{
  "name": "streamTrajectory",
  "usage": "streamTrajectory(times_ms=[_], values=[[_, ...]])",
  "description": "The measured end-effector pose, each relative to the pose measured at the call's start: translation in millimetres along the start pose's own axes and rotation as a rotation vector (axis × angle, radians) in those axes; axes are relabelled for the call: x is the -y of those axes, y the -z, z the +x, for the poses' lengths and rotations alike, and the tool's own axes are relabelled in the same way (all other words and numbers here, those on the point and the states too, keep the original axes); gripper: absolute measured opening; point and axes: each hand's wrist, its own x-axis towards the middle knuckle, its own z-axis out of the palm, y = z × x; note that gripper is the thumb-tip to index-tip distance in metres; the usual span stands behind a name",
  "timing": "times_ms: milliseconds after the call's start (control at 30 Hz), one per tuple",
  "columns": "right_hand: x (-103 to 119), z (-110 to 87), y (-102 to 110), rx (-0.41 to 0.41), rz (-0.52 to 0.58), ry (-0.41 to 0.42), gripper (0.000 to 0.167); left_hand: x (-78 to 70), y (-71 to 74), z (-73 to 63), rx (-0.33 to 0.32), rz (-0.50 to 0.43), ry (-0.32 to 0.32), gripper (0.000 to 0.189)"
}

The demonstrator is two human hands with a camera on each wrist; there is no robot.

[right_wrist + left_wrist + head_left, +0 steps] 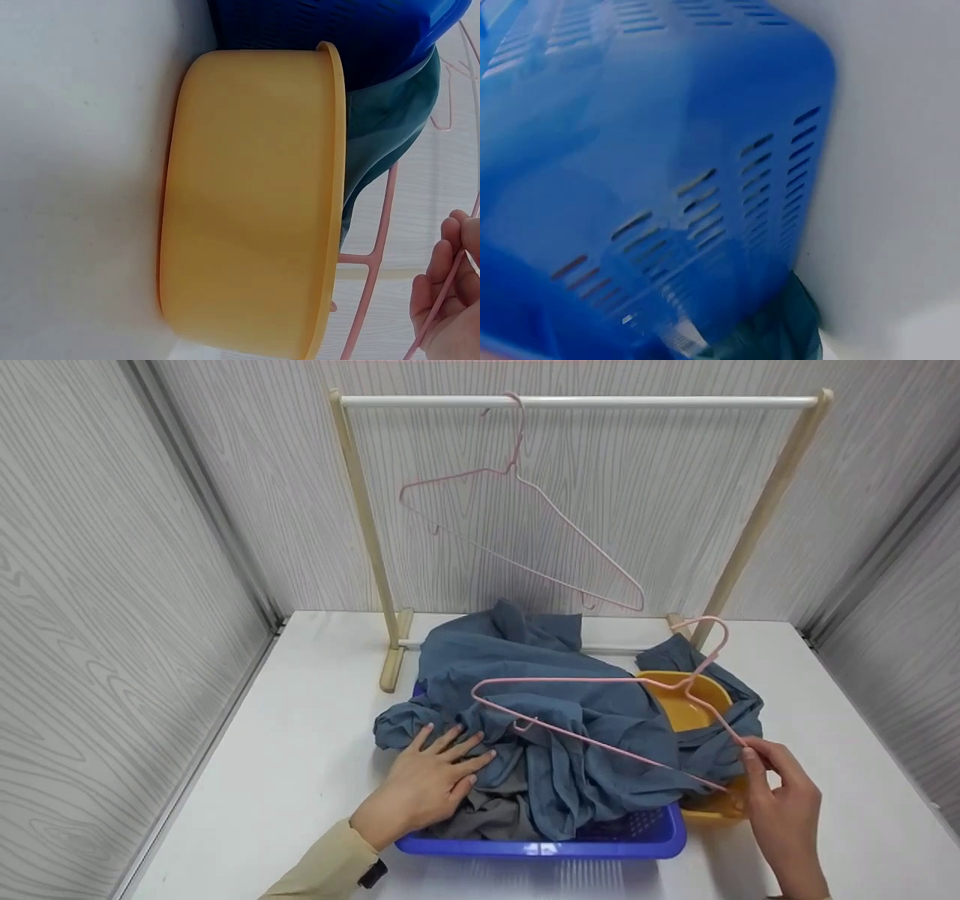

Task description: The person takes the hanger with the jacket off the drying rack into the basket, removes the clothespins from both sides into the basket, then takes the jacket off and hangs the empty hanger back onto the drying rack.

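My left hand (424,784) rests with spread fingers on a crumpled blue-grey cloth garment (480,660). This garment is heaped over a blue plastic basket (540,850), with darker grey cloth (495,816) showing beneath it. On the right, my right hand (787,802) pinches one sloping arm of a pink clothes hanger (570,680) between thumb and fingers. The hanger is held over the garment, its hook toward the rack. In the right wrist view, curled fingers (439,270) hold a pink rod. The left wrist view shows the basket's slotted side (645,97), not the hand.
A yellow basin (255,202) stands right of the basket, with blue-grey cloth draped over its rim. Behind, a wooden-legged rack (765,510) carries a white rail (637,402), where a second pink hanger (577,531) hangs bare. Patterned panels (112,585) enclose the white table (285,750).
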Motion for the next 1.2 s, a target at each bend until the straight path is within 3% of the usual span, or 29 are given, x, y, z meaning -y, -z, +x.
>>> streamTrajectory(times_ms=[167,333,400,433,500,633,700,767,900,1033,1200], values=[[2.4,1.4,1.2,0.02,-0.006,-0.027,0.019,-2.0,4.6,2.6,0.042,-0.012,-0.012,0.042],[5.2,1.3,2.7,0.029,-0.01,-0.012,0.019,9.5,20.6,0.6,0.129,-0.196,-0.061,0.046],[6.0,0.9,3.3,0.026,-0.008,0.006,0.018,19.2,28.4,-0.3,0.104,-0.298,-0.082,0.049],[5.9,0.7,3.5,0.024,-0.006,0.012,0.018,24.9,32.1,-0.3,0.064,-0.35,-0.093,0.049],[5.9,0.5,4.0,0.019,0.002,0.018,0.017,38.6,38.1,1.7,-0.076,-0.436,-0.123,0.046],[5.7,0.6,4.5,0.018,0.008,0.013,0.017,74.9,46.5,14.9,-0.453,-0.503,-0.14,0.035],[6.4,0.7,4.1,0.025,0.004,0.016,0.017,97.1,49.7,23.8,-0.623,-0.53,-0.076,0.034],[7.0,0.4,5.3,0.029,-0.007,0.025,0.017,119.0,52.7,35.8,-0.753,-0.596,0.031,0.034],[7.7,0.3,6.1,0.041,-0.012,0.05,0.016,161.1,58.7,55.9,-0.907,-0.798,0.26,0.035],[7.6,0.7,5.8,0.053,-0.004,0.065,0.015,192.9,63.7,71.0,-0.943,-0.893,0.409,0.039],[8.4,0.9,7.7,0.057,-0.002,0.066,0.014,213.1,67.1,91.0,-0.873,-0.902,0.517,0.043]])
